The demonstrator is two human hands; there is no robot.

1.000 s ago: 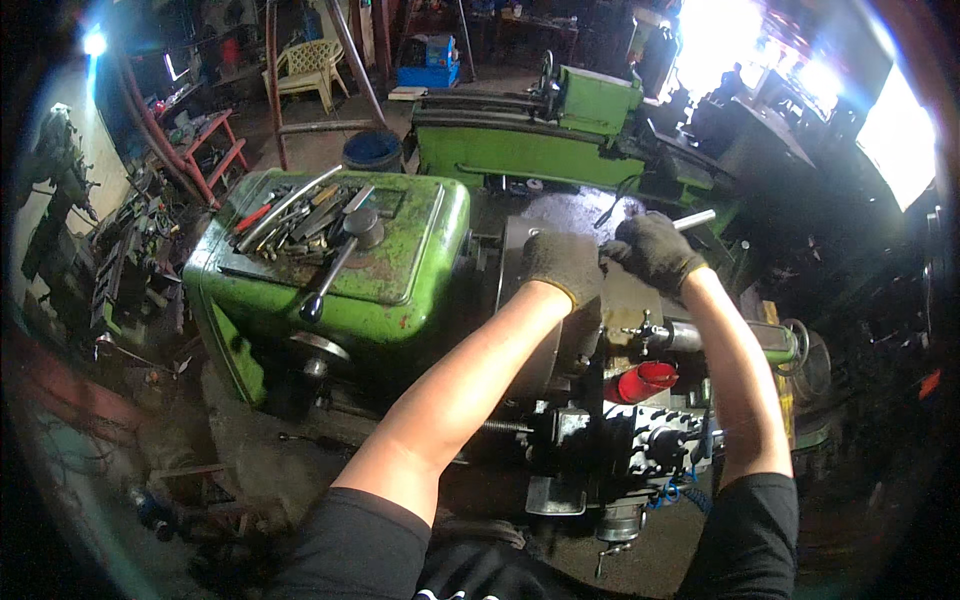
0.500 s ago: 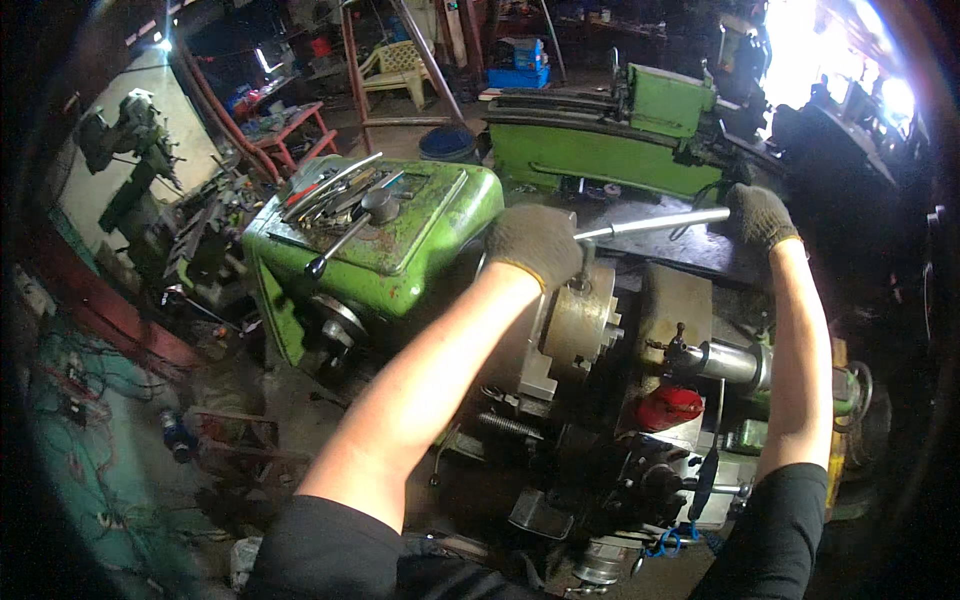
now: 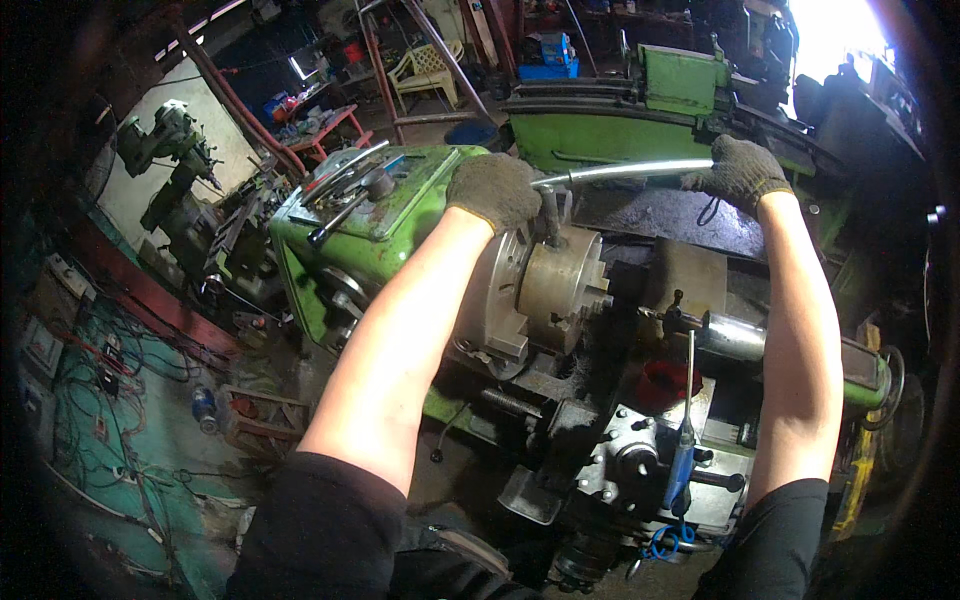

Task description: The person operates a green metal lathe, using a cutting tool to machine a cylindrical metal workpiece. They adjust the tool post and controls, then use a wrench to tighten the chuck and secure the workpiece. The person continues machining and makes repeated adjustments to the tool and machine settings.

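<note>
Both my hands wear dark knitted gloves. My left hand (image 3: 492, 192) is closed round the handle end of a chuck key, beside its upright stem (image 3: 551, 218). That stem stands in the top of the lathe chuck (image 3: 562, 285), a thick steel cylinder with stepped jaws. From the key's handle a shiny metal pipe (image 3: 635, 171) runs to the right. My right hand (image 3: 740, 175) is wrapped round the pipe's far right end. The fingertips of my left hand are hidden behind the glove's back.
Left of the chuck is the green headstock (image 3: 400, 205) with tools on top. The tailstock (image 3: 730, 335) faces the chuck from the right. Nearer stand the tool post (image 3: 632, 455), a blue-handled tool (image 3: 681, 465) and a red container (image 3: 668, 383). Another green lathe (image 3: 620, 140) stands behind.
The view has shifted, and the machine sits differently in it. Both hands keep their hold on the key and pipe; the key's stem shows more plainly now. The tool post is more brightly lit.
</note>
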